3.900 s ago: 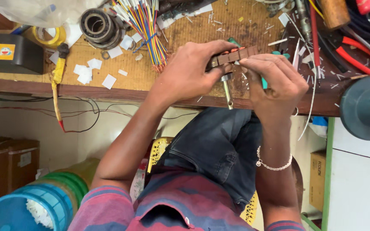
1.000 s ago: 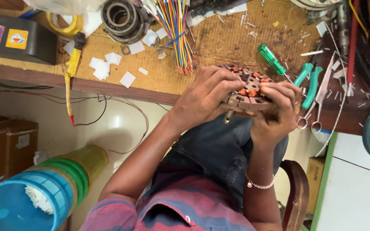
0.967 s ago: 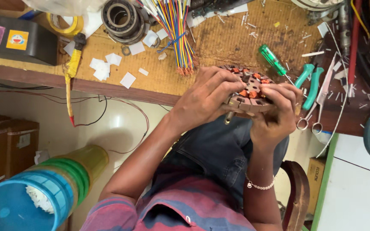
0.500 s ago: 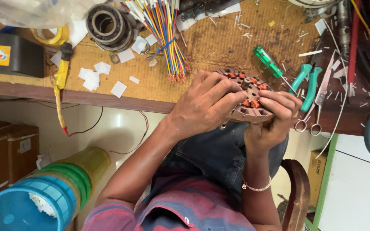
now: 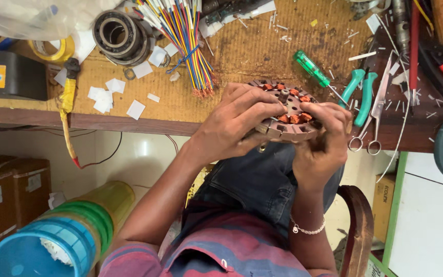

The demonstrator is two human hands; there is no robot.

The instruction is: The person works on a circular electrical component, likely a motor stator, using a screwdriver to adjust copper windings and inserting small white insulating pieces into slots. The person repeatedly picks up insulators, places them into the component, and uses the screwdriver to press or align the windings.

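A round metal stator point(image 5: 287, 110) with copper-coloured windings around its slots sits between both hands at the front edge of the workbench point(image 5: 190, 120). My left hand point(image 5: 237, 123) grips its left side, fingers laid across the top. My right hand point(image 5: 321, 138) holds the right side, fingertips curled on the rim. The stator faces up towards the camera, slightly tilted.
A bundle of coloured wires point(image 5: 185, 46), a large bearing point(image 5: 116, 33), yellow tape point(image 5: 52, 48), a green screwdriver point(image 5: 314, 69), teal pliers point(image 5: 361, 90) and scissors point(image 5: 373, 123) lie on the bench. White paper slips point(image 5: 108, 95) are scattered left. A blue-and-green cylinder point(image 5: 62, 236) lies on the floor.
The stator has turned from edge-on, as seen earliest, to facing the camera with its windings showing. Both hands shifted slightly along the bench edge, still gripping it.
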